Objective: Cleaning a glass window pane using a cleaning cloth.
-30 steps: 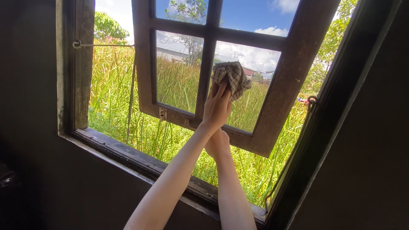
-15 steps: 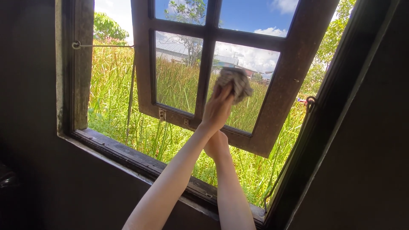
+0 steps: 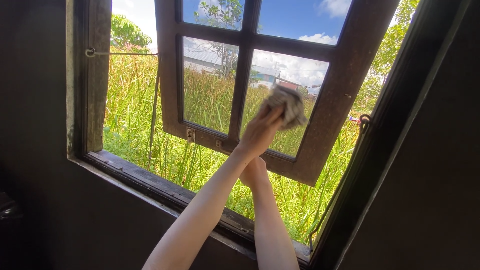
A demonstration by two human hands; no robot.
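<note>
Far to the left of both hands, a metal hook (image 3: pixel 90 52) with its thin wire on the dark wooden window frame (image 3: pixel 98 75). Below and left of the hands, the weathered sill (image 3: pixel 150 181), tall green grass (image 3: pixel 135 115) beyond it. Just left of the upper hand, a closed pane of the swung-open brown window sash (image 3: pixel 167 75), two small metal fittings (image 3: pixel 190 133) on its bottom rail.

Centre: arms crossed at the wrists. Left hand (image 3: pixel 259 134) raised against the lower right pane (image 3: pixel 287 100), fingers closed around a crumpled checked cloth (image 3: pixel 286 104), blurred, pressed to the glass just above and right of the fingertips. Right hand (image 3: pixel 253 172) directly beneath that wrist, at the sash's bottom rail, mostly hidden behind the left forearm; cannot tell whether open or gripping.

Right of the cloth, the sash's broad brown stile (image 3: pixel 345 85); farther right, a hook ring (image 3: pixel 366 119) on the dark frame edge.
</note>
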